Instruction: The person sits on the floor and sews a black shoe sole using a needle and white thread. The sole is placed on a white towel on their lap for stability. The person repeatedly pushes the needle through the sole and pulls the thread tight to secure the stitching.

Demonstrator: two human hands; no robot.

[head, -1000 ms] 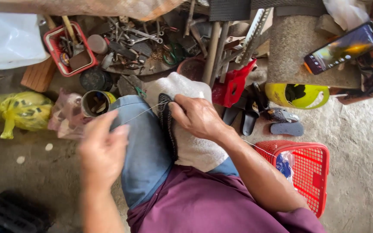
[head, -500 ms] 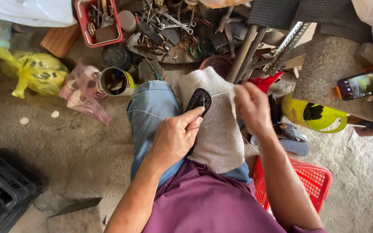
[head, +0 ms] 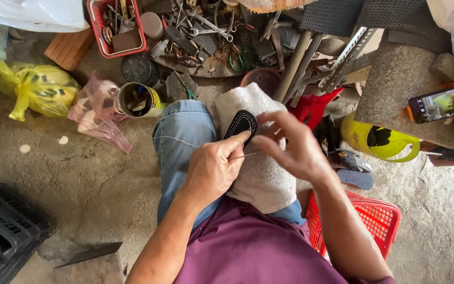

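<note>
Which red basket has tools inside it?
The small red tray at the top, crammed with metal tools. The other red basket, beside the person's right arm, shows no tools.

**Bags, a Tin and a Phone Around the Fingers**

A lit phone screen [head: 444, 102], dark and oblong, lies far right of the fingers, up on a grey stone. Left of the fingers stands a round open metal tin with a yellow label [head: 137, 100]. Just beside it lies a crumpled clear pink plastic bag [head: 98, 113]. Further left sits a knotted yellow plastic bag [head: 35, 89]. Far up left lies a white plastic bag [head: 32, 13].
</note>
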